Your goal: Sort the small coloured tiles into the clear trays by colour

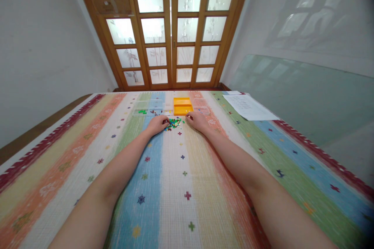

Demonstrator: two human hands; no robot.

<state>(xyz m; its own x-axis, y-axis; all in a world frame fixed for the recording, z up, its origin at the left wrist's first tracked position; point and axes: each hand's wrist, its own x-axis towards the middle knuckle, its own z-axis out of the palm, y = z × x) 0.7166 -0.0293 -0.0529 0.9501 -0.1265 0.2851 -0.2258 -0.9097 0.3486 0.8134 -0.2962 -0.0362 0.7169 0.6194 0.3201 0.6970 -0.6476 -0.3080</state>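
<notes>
A small heap of mixed green, blue, yellow, white and dark pieces (174, 123) lies on the tablecloth between my two hands; they look like tiny toy bricks. My left hand (158, 124) rests at the heap's left edge with its fingers curled together over the pieces. To the right, my right hand (197, 120) is closed, fingertips bent just in front of an open orange box (183, 101). Whatever either hand pinches is hidden or too small to name. Green pieces (142, 111) sit in a clear tray behind my left hand, with dark brown pieces (156, 113) beside them.
Another clear tray (207, 109) stands right of the orange box. Printed paper sheets (251, 108) lie at the table's far right. A striped tablecloth (172, 186) covers the table. Beyond it are wood-framed glass doors (173, 27), and a glass panel (304, 97) leans along the right wall.
</notes>
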